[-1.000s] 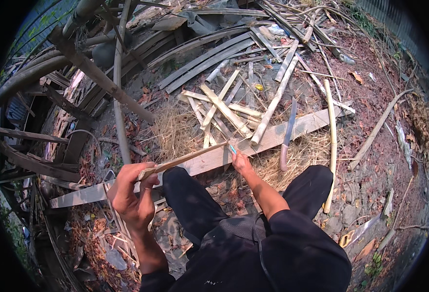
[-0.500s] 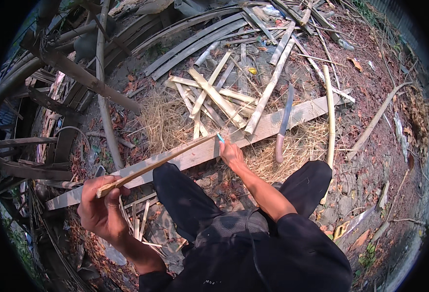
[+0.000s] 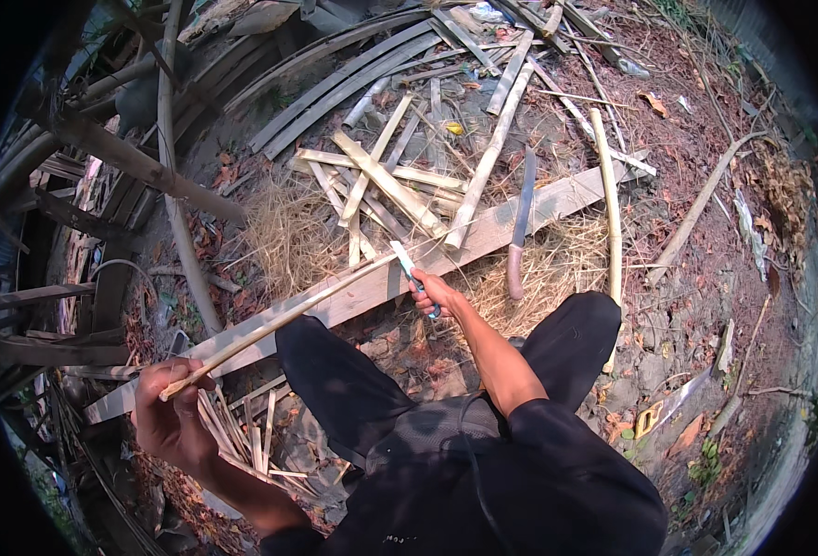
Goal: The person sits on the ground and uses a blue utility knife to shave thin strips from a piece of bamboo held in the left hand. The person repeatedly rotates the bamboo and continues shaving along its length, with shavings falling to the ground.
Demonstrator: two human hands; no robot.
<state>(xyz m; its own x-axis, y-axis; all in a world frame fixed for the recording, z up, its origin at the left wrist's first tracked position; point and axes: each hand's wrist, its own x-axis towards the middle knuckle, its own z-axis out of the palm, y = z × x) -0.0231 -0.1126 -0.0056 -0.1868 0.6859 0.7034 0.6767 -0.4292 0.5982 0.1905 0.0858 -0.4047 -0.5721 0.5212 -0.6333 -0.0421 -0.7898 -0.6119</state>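
My left hand (image 3: 177,417) pinches the near end of a long, thin bamboo strip (image 3: 279,320), which slants up and away to the right. Close to the strip's far end, my right hand (image 3: 437,295) is closed around a small knife (image 3: 401,256) with a light blue handle. Its pale blade points forward and to the left, beside the strip's tip; whether they touch I cannot tell. Beneath both lies a long wooden plank (image 3: 358,301), running diagonally in front of my knees. A large knife (image 3: 525,199) with a brown handle rests across the plank, right of my right hand.
Split bamboo pieces (image 3: 388,183) lie in a heap beyond the plank, with straw-like shavings (image 3: 284,232) around them. A bamboo pole (image 3: 607,185) crosses the plank's right end. A yellow-handled saw (image 3: 673,408) is on the ground at right. Timber posts (image 3: 140,157) stand at left.
My right hand has drawn back a little from the strip and turned, so the knife's blade and more of its handle now show. The view has shifted slightly; my left hand still holds the strip.
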